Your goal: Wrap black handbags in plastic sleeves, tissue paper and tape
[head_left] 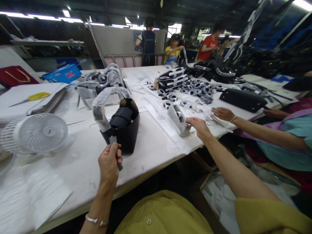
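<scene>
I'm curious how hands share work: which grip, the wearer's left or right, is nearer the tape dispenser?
Right. The right grip is at the tape dispenser; the left grip is well left of it, by the black bag.

Table (149, 138): just right of the black bag (128, 138) — a hand fits
Fan (45, 133): blocks left of bag
Tape holder (180, 124): blocks — farther right

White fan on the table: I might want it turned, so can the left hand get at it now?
Probably yes: nothing appears to stand between the left hand and the white fan, though that hand holds a grey strip.
</scene>
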Action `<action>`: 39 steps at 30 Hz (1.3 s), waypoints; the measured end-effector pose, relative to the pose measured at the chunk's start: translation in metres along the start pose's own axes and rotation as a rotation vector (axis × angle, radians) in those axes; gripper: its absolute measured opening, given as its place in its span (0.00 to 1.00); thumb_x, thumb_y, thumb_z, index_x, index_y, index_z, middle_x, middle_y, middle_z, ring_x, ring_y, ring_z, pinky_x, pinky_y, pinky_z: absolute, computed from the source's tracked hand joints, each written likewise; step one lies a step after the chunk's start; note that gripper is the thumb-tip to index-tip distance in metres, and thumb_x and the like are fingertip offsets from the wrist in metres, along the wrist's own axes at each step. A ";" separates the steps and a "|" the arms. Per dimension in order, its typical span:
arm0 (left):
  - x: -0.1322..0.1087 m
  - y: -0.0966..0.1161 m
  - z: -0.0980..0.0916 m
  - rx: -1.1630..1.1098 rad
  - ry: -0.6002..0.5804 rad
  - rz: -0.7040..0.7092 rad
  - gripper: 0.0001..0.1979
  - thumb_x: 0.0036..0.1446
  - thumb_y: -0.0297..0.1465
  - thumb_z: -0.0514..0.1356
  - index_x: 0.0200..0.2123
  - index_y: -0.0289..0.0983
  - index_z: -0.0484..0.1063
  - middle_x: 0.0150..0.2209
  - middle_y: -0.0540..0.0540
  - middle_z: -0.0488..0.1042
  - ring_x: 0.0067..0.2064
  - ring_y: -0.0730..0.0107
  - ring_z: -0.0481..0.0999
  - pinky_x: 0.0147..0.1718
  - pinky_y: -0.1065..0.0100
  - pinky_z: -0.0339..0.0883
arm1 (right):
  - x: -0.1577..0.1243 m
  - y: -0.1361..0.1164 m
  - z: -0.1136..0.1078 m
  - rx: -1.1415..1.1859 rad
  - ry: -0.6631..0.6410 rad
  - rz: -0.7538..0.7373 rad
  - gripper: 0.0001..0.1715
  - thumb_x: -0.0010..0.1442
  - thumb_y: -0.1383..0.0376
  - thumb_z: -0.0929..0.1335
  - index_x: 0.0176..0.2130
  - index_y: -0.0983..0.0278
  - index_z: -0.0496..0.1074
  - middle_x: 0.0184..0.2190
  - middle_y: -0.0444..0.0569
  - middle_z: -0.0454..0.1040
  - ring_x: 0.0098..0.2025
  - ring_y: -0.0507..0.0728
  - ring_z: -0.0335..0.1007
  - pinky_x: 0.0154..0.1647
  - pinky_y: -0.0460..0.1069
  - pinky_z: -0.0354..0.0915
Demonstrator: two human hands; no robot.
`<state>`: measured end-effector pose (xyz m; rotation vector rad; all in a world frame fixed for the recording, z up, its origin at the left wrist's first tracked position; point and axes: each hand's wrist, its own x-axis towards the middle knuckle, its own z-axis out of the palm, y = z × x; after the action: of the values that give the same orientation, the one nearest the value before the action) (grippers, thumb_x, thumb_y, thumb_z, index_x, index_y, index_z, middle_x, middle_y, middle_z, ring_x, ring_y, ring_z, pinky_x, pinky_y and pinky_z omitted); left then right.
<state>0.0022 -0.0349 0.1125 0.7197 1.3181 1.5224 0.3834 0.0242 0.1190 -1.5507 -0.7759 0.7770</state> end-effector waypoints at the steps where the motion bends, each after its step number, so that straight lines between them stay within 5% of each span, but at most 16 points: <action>1: 0.001 0.000 0.000 0.001 0.001 0.002 0.15 0.49 0.40 0.67 0.28 0.35 0.70 0.15 0.58 0.62 0.14 0.83 0.57 0.12 0.80 0.49 | -0.002 -0.002 -0.002 0.027 0.018 -0.016 0.14 0.39 0.57 0.76 0.23 0.64 0.74 0.21 0.45 0.75 0.29 0.52 0.67 0.33 0.47 0.62; 8: 0.005 -0.005 -0.002 -0.005 -0.006 0.010 0.14 0.49 0.40 0.67 0.28 0.34 0.71 0.15 0.57 0.64 0.16 0.81 0.59 0.13 0.79 0.52 | -0.031 0.007 -0.021 0.086 -0.014 0.078 0.18 0.35 0.57 0.76 0.21 0.64 0.68 0.16 0.40 0.66 0.17 0.45 0.51 0.17 0.45 0.51; 14: 0.004 -0.004 -0.003 -0.018 -0.026 0.010 0.15 0.49 0.41 0.66 0.29 0.35 0.70 0.15 0.57 0.64 0.15 0.82 0.58 0.13 0.79 0.50 | -0.042 0.036 -0.025 -0.002 0.024 0.169 0.19 0.32 0.59 0.76 0.18 0.63 0.65 0.14 0.42 0.65 0.15 0.47 0.51 0.14 0.45 0.50; 19: -0.002 -0.007 -0.005 0.022 -0.051 0.012 0.18 0.51 0.45 0.63 0.27 0.35 0.69 0.15 0.57 0.63 0.14 0.82 0.57 0.12 0.79 0.48 | -0.056 0.027 -0.029 -0.079 -0.068 0.148 0.20 0.30 0.56 0.78 0.18 0.63 0.69 0.14 0.42 0.64 0.15 0.48 0.52 0.13 0.46 0.49; 22: -0.001 -0.008 -0.006 0.034 -0.067 0.028 0.18 0.54 0.46 0.61 0.27 0.36 0.69 0.15 0.56 0.64 0.14 0.82 0.56 0.13 0.78 0.48 | -0.072 0.002 0.006 -0.046 -0.327 0.083 0.18 0.36 0.55 0.78 0.22 0.63 0.74 0.17 0.44 0.65 0.18 0.50 0.56 0.17 0.47 0.56; 29: -0.006 -0.005 -0.011 0.042 -0.092 0.037 0.16 0.57 0.43 0.59 0.28 0.36 0.69 0.15 0.55 0.64 0.14 0.81 0.58 0.14 0.77 0.50 | -0.155 -0.059 0.158 -0.105 -0.874 -0.104 0.20 0.50 0.52 0.75 0.23 0.63 0.70 0.18 0.42 0.65 0.21 0.50 0.56 0.23 0.46 0.56; 33: -0.006 -0.002 -0.015 0.056 -0.121 0.056 0.15 0.58 0.43 0.59 0.27 0.37 0.67 0.15 0.56 0.64 0.14 0.80 0.59 0.14 0.76 0.51 | -0.164 -0.059 0.207 -0.144 -0.924 -0.107 0.22 0.46 0.51 0.76 0.21 0.63 0.70 0.17 0.41 0.66 0.21 0.49 0.55 0.21 0.46 0.52; 39: -0.003 0.002 -0.022 0.090 -0.169 0.055 0.14 0.60 0.41 0.57 0.28 0.38 0.67 0.16 0.56 0.65 0.15 0.80 0.60 0.15 0.76 0.53 | -0.154 -0.046 0.226 -0.205 -0.885 -0.022 0.24 0.40 0.50 0.78 0.19 0.63 0.68 0.14 0.40 0.64 0.18 0.48 0.52 0.19 0.46 0.47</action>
<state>-0.0169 -0.0463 0.1095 0.9282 1.2547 1.4193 0.1073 0.0259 0.1496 -1.3375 -1.5438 1.4301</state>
